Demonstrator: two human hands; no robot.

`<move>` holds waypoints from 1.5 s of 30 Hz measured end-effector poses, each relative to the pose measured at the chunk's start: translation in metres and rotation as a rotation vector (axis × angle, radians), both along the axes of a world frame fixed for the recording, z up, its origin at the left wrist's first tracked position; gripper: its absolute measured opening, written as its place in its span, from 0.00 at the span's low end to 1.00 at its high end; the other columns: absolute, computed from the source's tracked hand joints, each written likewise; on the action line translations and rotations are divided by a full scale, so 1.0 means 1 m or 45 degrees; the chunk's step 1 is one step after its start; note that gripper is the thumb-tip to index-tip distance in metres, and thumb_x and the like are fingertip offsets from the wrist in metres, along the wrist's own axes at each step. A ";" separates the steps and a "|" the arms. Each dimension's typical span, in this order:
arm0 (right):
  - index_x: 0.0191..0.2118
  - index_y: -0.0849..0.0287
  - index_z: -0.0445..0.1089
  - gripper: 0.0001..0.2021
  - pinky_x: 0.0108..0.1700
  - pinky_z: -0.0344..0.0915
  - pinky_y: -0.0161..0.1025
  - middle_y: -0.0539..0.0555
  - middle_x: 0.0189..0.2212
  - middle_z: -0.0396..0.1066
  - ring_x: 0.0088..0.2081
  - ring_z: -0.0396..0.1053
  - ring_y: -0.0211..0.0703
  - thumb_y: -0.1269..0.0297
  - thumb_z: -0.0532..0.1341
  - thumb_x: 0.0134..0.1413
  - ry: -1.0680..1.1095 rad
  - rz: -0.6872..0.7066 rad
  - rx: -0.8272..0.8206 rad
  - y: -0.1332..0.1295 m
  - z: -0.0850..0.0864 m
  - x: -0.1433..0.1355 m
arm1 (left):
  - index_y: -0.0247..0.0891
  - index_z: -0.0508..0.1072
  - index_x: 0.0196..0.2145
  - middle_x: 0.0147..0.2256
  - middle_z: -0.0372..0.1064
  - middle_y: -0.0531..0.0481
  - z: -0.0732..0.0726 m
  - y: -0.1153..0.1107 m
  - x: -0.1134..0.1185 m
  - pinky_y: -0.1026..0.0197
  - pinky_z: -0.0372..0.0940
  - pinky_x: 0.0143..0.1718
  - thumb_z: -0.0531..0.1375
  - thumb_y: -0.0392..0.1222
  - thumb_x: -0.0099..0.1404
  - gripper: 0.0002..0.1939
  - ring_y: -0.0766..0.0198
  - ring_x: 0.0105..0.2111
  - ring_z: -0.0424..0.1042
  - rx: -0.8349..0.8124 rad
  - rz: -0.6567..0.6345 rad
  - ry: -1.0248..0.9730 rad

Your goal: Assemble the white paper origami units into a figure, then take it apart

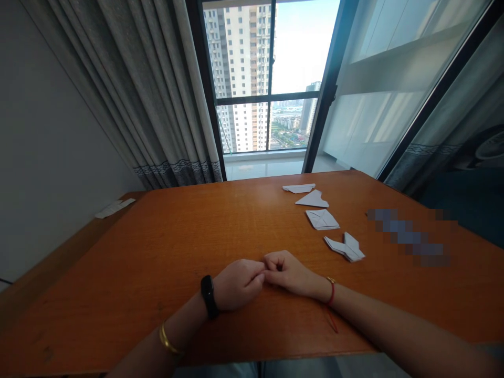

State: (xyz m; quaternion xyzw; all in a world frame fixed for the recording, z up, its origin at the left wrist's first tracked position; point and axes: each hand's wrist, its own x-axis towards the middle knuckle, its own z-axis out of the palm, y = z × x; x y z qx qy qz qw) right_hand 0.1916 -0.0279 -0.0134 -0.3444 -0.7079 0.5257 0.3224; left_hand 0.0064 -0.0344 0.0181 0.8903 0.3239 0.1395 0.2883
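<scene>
My left hand [241, 284] rests on the wooden table with its fingers curled in; a black band circles the wrist and a gold bangle sits further up the arm. Against its knuckles lies my right hand [289, 273], fingers also curled, a red cord at its wrist. I see no object in either hand, though the inner fingers are partly hidden. Beyond the right hand, folded white papers form a slanting row: a forked one [346, 247] nearest, then a square one [323, 219], a pointed one [313, 199] and a flat narrow one [298, 188] furthest away.
The brown tabletop [177, 231] reaches toward a window. A blurred patch [407, 236] covers something on the right. White strips [114, 208] lie by the left wall. Grey curtains [165, 105] hang behind the table, and a dark round-fronted object [490, 147] stands at far right.
</scene>
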 end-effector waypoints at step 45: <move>0.17 0.59 0.52 0.17 0.23 0.46 0.31 0.43 0.16 0.52 0.21 0.48 0.30 0.69 0.61 0.47 -0.022 -0.012 0.020 0.002 0.002 -0.001 | 0.38 0.61 0.25 0.25 0.63 0.54 -0.004 0.001 0.000 0.65 0.50 0.27 0.50 0.34 0.61 0.07 0.68 0.25 0.59 0.070 0.036 0.066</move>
